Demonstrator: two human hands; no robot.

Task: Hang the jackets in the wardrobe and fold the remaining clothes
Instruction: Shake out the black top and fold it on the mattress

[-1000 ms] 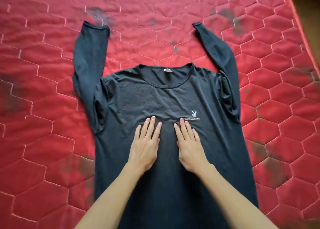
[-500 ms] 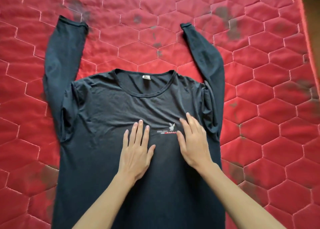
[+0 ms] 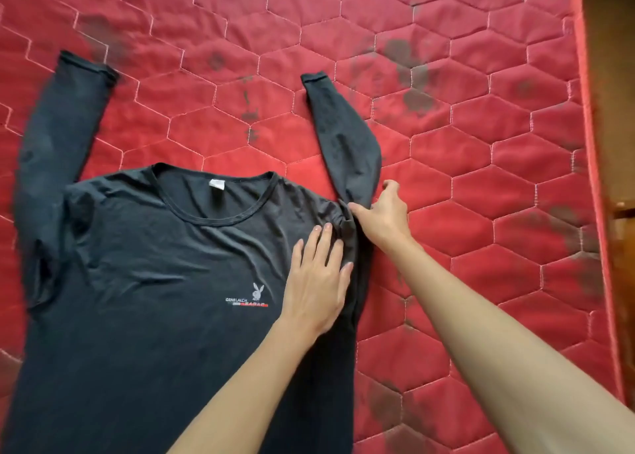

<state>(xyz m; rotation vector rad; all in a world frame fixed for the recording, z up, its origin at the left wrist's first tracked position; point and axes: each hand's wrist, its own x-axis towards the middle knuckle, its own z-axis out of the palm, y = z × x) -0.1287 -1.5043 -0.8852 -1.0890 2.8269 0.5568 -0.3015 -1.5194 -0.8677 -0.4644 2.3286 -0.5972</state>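
A black long-sleeved shirt (image 3: 144,281) lies face up on a red quilted mattress (image 3: 481,178), both sleeves pointing away from me. It has a small white rabbit logo on the chest. My left hand (image 3: 318,281) presses flat on the chest near the right armpit, fingers straight. My right hand (image 3: 381,216) pinches the bunched fabric where the right sleeve (image 3: 343,137) meets the shoulder. The left sleeve (image 3: 58,137) lies stretched out at the far left.
The mattress carries dark stains, several of them around its middle and right side. Its right edge (image 3: 591,144) runs down the frame, with a brown wooden surface (image 3: 622,144) beyond it.
Both hands have slid right from the middle of the chest. The left one now presses near the right armpit, and the right one has taken hold of the shoulder seam. My view shifted right.
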